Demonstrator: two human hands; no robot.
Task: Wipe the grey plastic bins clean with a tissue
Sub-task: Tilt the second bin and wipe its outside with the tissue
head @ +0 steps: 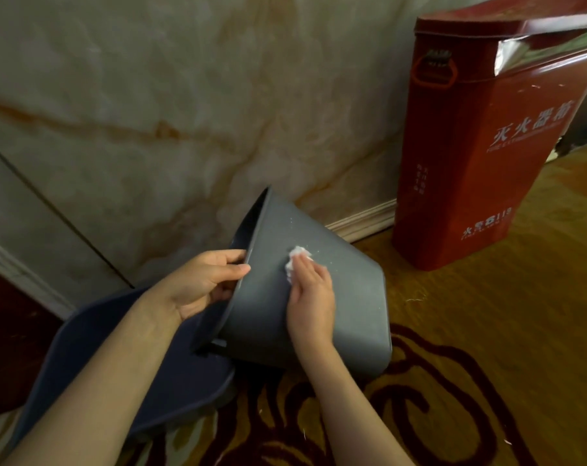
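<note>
The left hand (pixel 206 280) clamps the rim of the tipped bin (pixel 322 297), steadying it above the carpet (pixel 487 331), so the right hand (pixel 310 297), fingers flat, presses the tissue (pixel 294 258) against its side.

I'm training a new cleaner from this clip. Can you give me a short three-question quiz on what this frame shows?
1. True or false: the left hand grips the rim of the tipped grey bin.
2. What does the right hand press against the bin's outer wall?
A. a sponge
B. a white tissue
C. a brush
3. Fill in: to the right of the bin, by the wall, stands a red ____.

Key
1. True.
2. B: the crumpled tissue sits under the fingertips, among pale specks on the wall.
3. Fire extinguisher box, as its lettering reads.
</note>
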